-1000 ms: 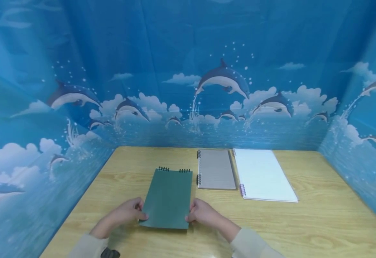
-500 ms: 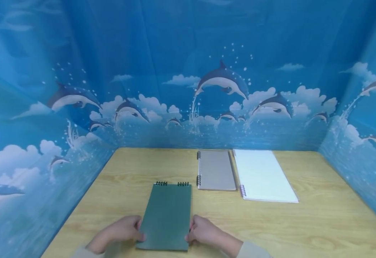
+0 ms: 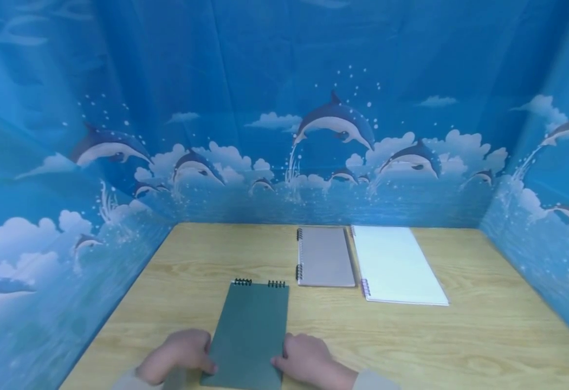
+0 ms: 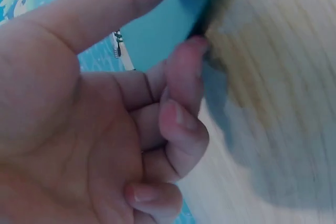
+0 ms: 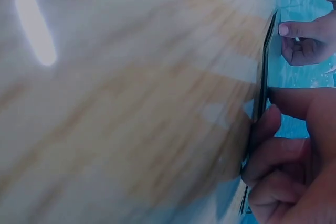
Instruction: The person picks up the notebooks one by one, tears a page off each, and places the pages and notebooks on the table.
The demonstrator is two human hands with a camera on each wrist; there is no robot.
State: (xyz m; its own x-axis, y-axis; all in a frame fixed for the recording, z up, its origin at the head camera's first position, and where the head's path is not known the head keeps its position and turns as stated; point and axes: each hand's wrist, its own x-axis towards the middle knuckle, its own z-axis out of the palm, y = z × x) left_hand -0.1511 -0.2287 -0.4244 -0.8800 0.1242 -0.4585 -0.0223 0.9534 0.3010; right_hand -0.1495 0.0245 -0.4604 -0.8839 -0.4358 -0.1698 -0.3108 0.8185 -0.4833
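A dark green spiral notebook [image 3: 250, 330] lies near the front of the table, its two black coil sections along the far edge. My left hand [image 3: 184, 352] pinches its left side near the close corner, thumb on top of the cover. In the left wrist view, thumb and curled index finger of that hand [image 4: 105, 124] meet at the edge of the green cover [image 4: 163, 24]. On the opposite side my right hand [image 3: 309, 360] pinches the right edge, thumb over the cover. The right wrist view shows this hand [image 5: 294, 161] holding the notebook's thin edge [image 5: 265, 61].
Farther back lies a grey-brown spiral notebook [image 3: 327, 257]. Right beside it is a larger white spiral notebook [image 3: 399, 265], coils on its left. A blue dolphin-print curtain [image 3: 275, 108] encloses the wood-grain table [image 3: 460, 346] at the back and sides.
Both hands have drawn the green notebook toward the person, mostly in the first half second, slightly since. The grey-brown and white notebooks have stayed put.
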